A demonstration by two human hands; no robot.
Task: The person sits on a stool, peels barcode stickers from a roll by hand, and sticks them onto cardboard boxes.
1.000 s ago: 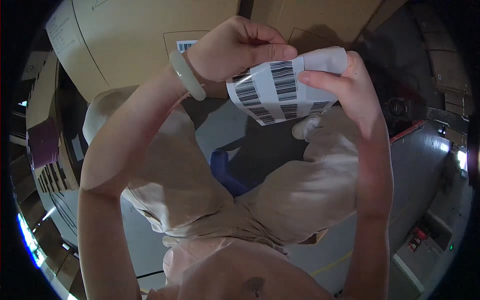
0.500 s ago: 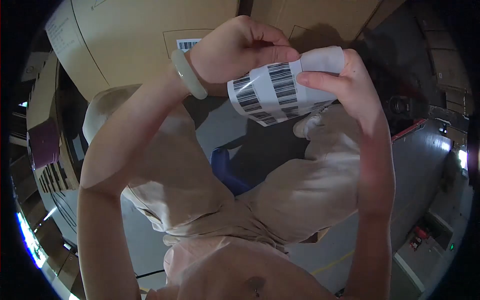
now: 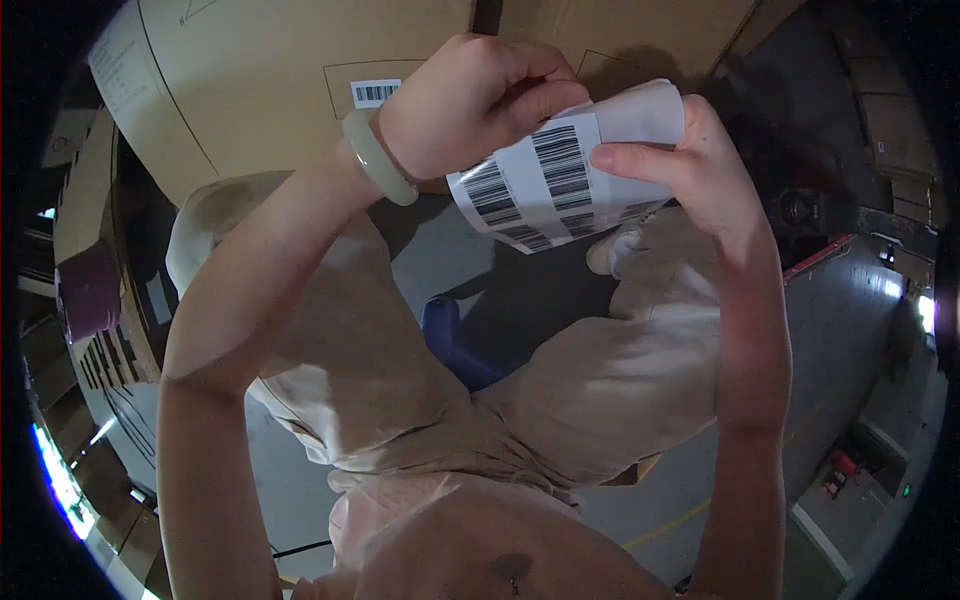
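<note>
A curled sheet of barcode labels [image 3: 560, 170], white with black bars, is held up in front of the cardboard boxes. My right hand [image 3: 715, 165] grips its right side, thumb lying across the front face and the other fingers behind. The pale backing bends over at the top right. At the sheet's upper edge is my left hand [image 3: 480, 95], fingers curled and pinched against the thumb; what exactly lies between the fingertips is partly hidden. A pale green bangle [image 3: 375, 160] circles the left wrist.
A large cardboard box [image 3: 260, 90] stands ahead, bearing one small barcode label [image 3: 376, 93]. Another cardboard box [image 3: 640, 30] adjoins it on the right. Between my knees a blue object [image 3: 450, 340] rises from the grey floor. Stacked cartons [image 3: 895, 130] line the right side.
My left hand has shifted slightly left and up along the sheet's edge, its fingers more curled. The sheet's top right flap stands a little higher. My right hand keeps its grip.
</note>
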